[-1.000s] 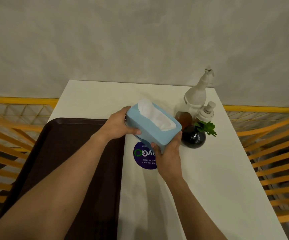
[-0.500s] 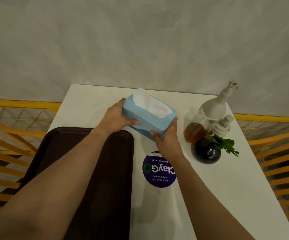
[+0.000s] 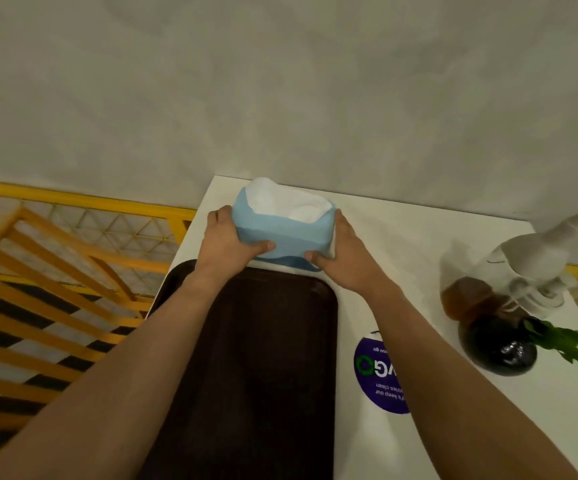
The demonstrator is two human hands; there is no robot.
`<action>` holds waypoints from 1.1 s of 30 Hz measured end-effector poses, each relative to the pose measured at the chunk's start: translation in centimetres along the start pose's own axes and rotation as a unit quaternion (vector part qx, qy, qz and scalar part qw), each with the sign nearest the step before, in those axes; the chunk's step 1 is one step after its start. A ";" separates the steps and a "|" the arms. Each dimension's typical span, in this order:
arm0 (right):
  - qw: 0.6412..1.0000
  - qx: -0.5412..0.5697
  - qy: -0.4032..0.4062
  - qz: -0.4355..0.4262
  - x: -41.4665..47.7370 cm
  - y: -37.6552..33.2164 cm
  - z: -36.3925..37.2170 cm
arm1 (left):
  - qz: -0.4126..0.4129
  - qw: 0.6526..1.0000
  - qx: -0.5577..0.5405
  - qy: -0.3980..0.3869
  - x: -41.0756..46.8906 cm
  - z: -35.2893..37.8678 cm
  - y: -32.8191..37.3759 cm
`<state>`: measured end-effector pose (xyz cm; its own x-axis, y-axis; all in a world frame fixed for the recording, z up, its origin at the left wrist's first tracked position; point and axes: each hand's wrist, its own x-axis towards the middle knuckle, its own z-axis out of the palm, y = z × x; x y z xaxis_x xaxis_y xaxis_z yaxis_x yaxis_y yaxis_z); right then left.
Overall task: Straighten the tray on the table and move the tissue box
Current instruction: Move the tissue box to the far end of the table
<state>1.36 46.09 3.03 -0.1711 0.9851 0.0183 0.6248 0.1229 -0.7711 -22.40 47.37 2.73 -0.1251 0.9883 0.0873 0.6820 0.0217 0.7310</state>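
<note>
A light blue tissue box (image 3: pixel 285 233) with white tissue sticking out of its top is at the far left corner of the white table (image 3: pixel 401 251), close to the wall. My left hand (image 3: pixel 227 244) grips its left end and my right hand (image 3: pixel 343 252) grips its right end. Whether the box rests on the table or hangs just above it, I cannot tell. A dark brown tray (image 3: pixel 266 358) lies lengthwise on the table's left side, directly below the box, partly covered by my forearms.
At the right stand a white pump bottle (image 3: pixel 536 258), an amber bottle (image 3: pixel 467 297) and a black round vase with green leaves (image 3: pixel 502 348). A purple round sticker (image 3: pixel 377 375) is on the table. Yellow railings (image 3: pixel 55 289) run along the left side.
Both hands have carried the tissue box from the middle of the table, near the bottles, to the far left corner above the tray. The view has swung left.
</note>
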 end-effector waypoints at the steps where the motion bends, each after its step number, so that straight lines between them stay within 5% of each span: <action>1: 0.999 -0.028 0.026 0.004 -0.4 0.1 0.3 | 0.011 1.000 0.001 0.009 -0.4 -0.1 -0.2; 5: 0.985 -0.104 0.129 -0.042 -1.8 -0.6 2.9 | 0.055 0.998 0.002 0.024 -0.8 -1.8 -2.1; 14: 0.981 -0.150 0.121 0.015 -0.4 -1.0 6.2 | 0.039 0.999 -0.006 -0.011 0.6 -3.8 -4.9; 33: 0.979 -0.158 0.129 -0.009 8.3 -1.4 7.3 | 0.052 0.998 -0.031 -0.015 9.1 -4.8 -6.7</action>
<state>-6.50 53.20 -0.45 -0.0114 0.9749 0.2224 0.8351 0.1317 -0.5341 -31.57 55.51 1.92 -0.0325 0.9888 0.1454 0.6446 -0.0904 0.7592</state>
